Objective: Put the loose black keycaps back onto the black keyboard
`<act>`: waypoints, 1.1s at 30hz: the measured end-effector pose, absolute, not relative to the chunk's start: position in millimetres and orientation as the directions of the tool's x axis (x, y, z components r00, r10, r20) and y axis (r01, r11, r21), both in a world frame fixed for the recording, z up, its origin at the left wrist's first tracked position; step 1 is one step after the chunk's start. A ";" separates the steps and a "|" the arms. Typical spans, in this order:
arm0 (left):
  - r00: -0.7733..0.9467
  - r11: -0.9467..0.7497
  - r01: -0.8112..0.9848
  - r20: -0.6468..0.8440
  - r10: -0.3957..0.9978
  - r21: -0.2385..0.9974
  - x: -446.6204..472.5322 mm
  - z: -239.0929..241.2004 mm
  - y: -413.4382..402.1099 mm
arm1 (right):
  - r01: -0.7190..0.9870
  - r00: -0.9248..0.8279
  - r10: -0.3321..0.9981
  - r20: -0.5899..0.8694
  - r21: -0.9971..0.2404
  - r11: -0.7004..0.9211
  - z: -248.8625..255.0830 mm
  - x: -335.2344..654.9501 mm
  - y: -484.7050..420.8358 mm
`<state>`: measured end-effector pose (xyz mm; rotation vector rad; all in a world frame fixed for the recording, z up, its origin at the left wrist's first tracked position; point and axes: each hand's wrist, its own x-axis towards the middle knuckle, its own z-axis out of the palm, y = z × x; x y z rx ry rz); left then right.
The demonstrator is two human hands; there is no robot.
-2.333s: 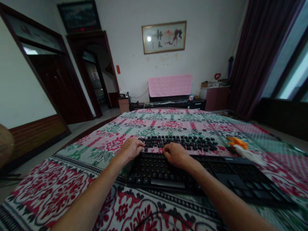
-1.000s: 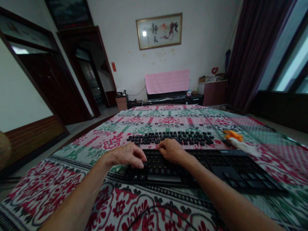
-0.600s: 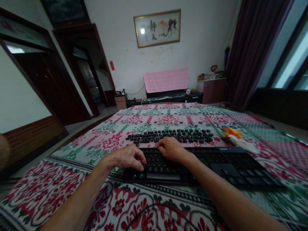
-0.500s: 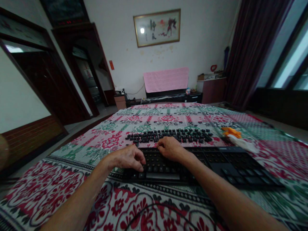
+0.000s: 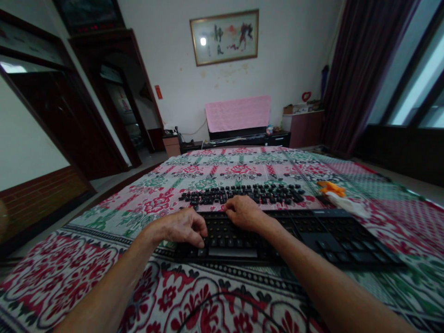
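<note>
A black keyboard (image 5: 232,253) lies on the patterned tablecloth, with many key positions bare and some keycaps still fitted along its front rows and number pad. My left hand (image 5: 185,226) rests over the keyboard's left end, its fingers curled and the thumb low by the front keys. Whatever is between those fingers is hidden. At the keyboard's back edge, my right hand (image 5: 244,212) has its fingertips bent together and pointing down, just in front of the loose black keycaps (image 5: 270,194). Its fingertips are mostly hidden, so what they pinch does not show.
To the right of the loose keycaps lie an orange cloth or bag (image 5: 331,188) and a crumpled white piece (image 5: 348,205). A dark cable (image 5: 239,294) loops over the tablecloth (image 5: 166,296) near me. Beyond the table stands a low black cabinet (image 5: 279,138).
The view has shifted slightly, so everything sits a little further left and up. Both hands keep nearly the same place and pose on the keyboard.
</note>
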<state>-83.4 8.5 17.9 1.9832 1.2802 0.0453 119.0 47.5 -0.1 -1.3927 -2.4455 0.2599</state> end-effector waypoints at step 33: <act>0.596 -0.201 0.708 -0.421 0.684 0.677 -82.5 21.2 17.1 | 0.655 -0.645 0.761 -0.068 -0.563 0.504 13.5 95.2 14.6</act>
